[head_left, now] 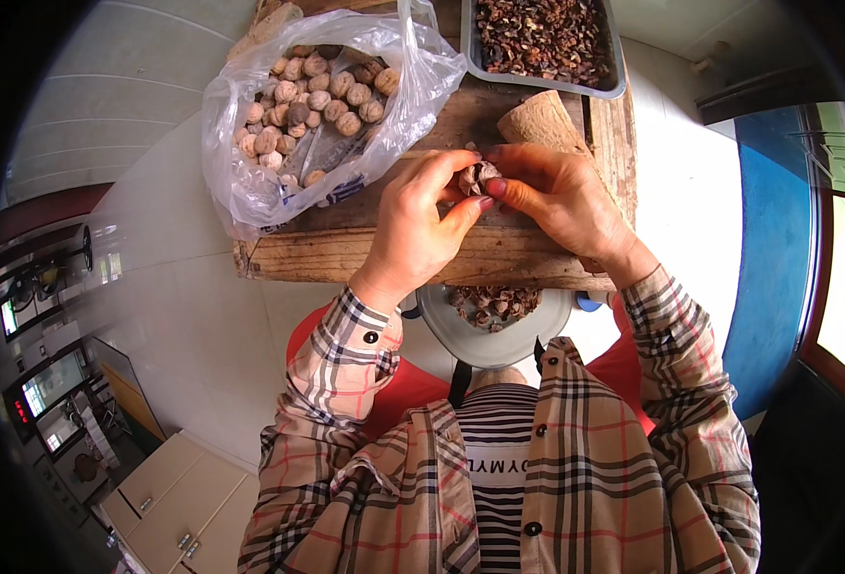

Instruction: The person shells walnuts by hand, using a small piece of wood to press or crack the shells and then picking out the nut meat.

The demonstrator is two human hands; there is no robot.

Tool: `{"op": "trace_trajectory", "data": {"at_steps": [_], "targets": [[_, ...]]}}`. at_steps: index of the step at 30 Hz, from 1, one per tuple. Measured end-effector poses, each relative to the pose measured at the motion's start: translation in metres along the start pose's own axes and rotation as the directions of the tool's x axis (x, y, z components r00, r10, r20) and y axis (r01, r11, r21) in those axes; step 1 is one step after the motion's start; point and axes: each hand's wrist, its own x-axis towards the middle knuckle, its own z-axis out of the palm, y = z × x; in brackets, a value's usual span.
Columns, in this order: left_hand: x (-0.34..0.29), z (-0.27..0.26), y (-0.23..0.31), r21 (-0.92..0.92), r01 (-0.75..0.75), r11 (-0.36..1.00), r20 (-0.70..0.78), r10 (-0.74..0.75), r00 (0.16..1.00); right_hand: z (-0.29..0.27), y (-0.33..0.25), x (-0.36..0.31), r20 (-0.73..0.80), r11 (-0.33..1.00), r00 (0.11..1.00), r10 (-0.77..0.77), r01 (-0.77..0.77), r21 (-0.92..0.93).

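Note:
Between the fingertips of both hands is a cracked walnut (478, 179), its shell broken and rough. My left hand (417, 222) pinches it from the left with thumb and fingers. From the right, my right hand (564, 199) grips the same walnut, thumb against its side. Both hands are over the near part of a wooden table (394, 256). To the left lies an open clear plastic bag (234, 177) with many whole walnuts (319, 99) inside. A rough, light-brown wooden block (541, 122) lies just beyond my right hand.
At the far right of the table a clear tray (549, 80) holds dark walnut pieces (542, 38). Below the table's near edge, a pale basin (432, 320) contains broken shells (495, 304). A blue panel (777, 239) stands at right, and a light cabinet (188, 497) at lower left.

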Motion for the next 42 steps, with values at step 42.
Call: {"op": "trace_trajectory", "data": {"at_steps": [42], "targets": [[0.002, 0.002, 0.007, 0.113, -0.046, 0.993, -0.09, 0.056, 0.994, 0.014, 0.01, 0.002, -0.064, 0.93, 0.982, 0.18, -0.148, 0.336]]}}
